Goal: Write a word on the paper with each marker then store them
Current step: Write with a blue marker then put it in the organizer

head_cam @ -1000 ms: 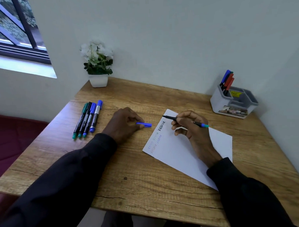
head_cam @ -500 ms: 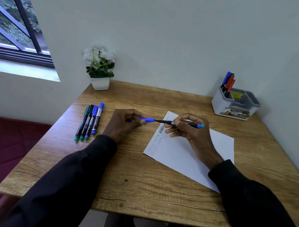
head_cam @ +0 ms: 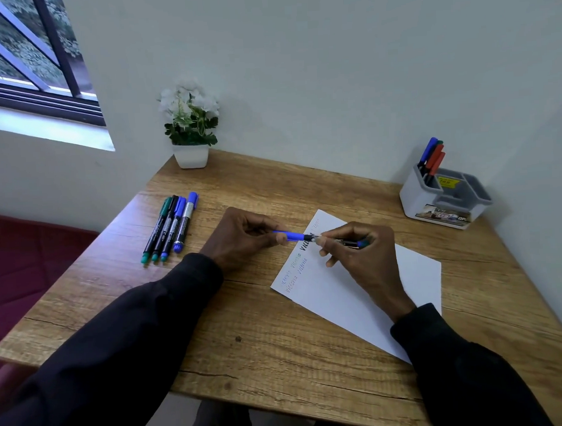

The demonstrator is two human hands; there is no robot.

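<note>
Where two pale walls meet in a corner, a wooden table (head_cam: 279, 357) stands, with a window (head_cam: 25, 56) at the far left and a dark red seat (head_cam: 24, 256) beside it. On the table lies a white paper (head_cam: 341, 294) with some written words. Above its far corner the right hand (head_cam: 362, 251) pinches a marker (head_cam: 310, 237), and the left hand (head_cam: 242, 237) pinches a blue cap (head_cam: 290, 235) at its tip. Four markers (head_cam: 171, 227) lie together at the left. A potted plant (head_cam: 190, 123) and a grey organizer (head_cam: 443, 202) holding stored markers (head_cam: 432, 158) stand by the wall.
</note>
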